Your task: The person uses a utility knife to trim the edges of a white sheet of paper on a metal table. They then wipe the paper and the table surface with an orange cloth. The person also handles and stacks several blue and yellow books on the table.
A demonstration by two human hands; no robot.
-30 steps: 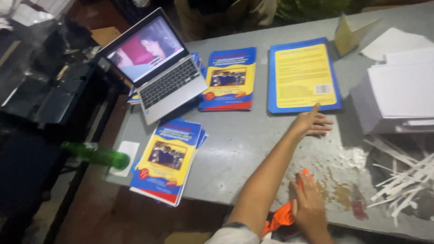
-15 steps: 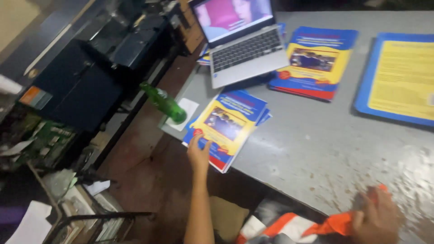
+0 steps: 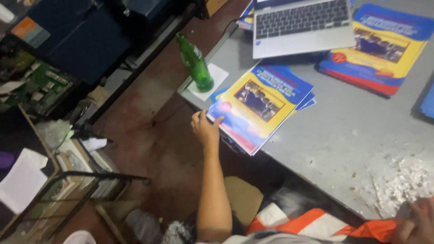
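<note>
My left hand (image 3: pixel 205 129) reaches down to the near left corner of the grey table (image 3: pixel 343 135). Its thumb lies on top and its fingers curl under the corner of a stack of blue, yellow and red booklets (image 3: pixel 260 106) that overhangs the table edge. My right hand (image 3: pixel 418 223) shows only as a blur at the bottom right, beside an orange and white cloth (image 3: pixel 316 223). I cannot make out its fingers.
A green bottle (image 3: pixel 195 63) stands on a white slip (image 3: pixel 216 77) at the table corner. An open laptop (image 3: pixel 300 25) and a second booklet stack (image 3: pixel 377 47) lie behind. White residue (image 3: pixel 402 185) marks the table. Left are dark machines (image 3: pixel 86 40) and a metal rack (image 3: pixel 68 190).
The view has swung left and down. My left hand has come off the table's far side and taken hold of the near booklet stack's corner. My right hand has slid to the frame's edge.
</note>
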